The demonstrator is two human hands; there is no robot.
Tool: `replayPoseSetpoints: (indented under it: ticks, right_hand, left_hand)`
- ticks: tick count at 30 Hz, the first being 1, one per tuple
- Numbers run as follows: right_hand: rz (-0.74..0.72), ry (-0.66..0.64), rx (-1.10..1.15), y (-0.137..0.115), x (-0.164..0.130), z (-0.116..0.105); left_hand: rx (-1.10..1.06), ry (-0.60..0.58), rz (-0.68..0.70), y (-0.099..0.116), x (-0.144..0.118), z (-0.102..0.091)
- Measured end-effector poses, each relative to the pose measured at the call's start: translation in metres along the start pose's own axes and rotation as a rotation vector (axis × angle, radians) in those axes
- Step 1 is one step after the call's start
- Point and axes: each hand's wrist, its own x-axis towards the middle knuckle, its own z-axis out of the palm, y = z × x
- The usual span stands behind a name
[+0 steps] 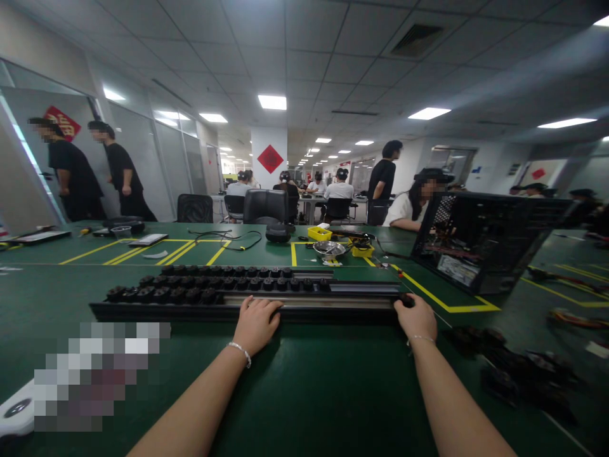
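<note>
Three long black rails lie side by side across the green table in front of me. Small round black pieces, which look like socket modules, sit in rows along their channels, filling the left part of the nearest rail. My left hand lies over the nearest rail near its middle, fingers curled over its front edge. At that rail's right end, my right hand pinches a round black socket module between thumb and fingers. Whether this module is inside the channel or just at its end, I cannot tell.
An open black computer case stands at the right. Dark cables and parts lie near it. Behind the rails are a metal bowl, a yellow bin and a thin cable. A blurred white object is at lower left. Several people are around.
</note>
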Motion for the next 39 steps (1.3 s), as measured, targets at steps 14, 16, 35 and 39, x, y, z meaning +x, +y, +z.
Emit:
replayPoseSetpoints:
  ticks: [14,16,35,39]
  right_hand:
    - [0.105,-0.008,0.0,-0.002,-0.002,-0.008]
    - [0.116,-0.006,0.004,-0.002,-0.002,-0.009]
    - [0.255,-0.04,0.019,-0.004,-0.001,-0.019]
    - [0.231,-0.011,0.043,-0.001,0.0,-0.018]
  left_hand:
    - [-0.009,0.001,-0.004,0.0,0.0,0.0]
    - [-0.011,0.0,-0.006,0.0,0.0,0.0]
    - [-0.003,0.002,-0.009,0.0,0.0,0.0]
    - [-0.002,-0.003,-0.009,0.001,0.0,-0.001]
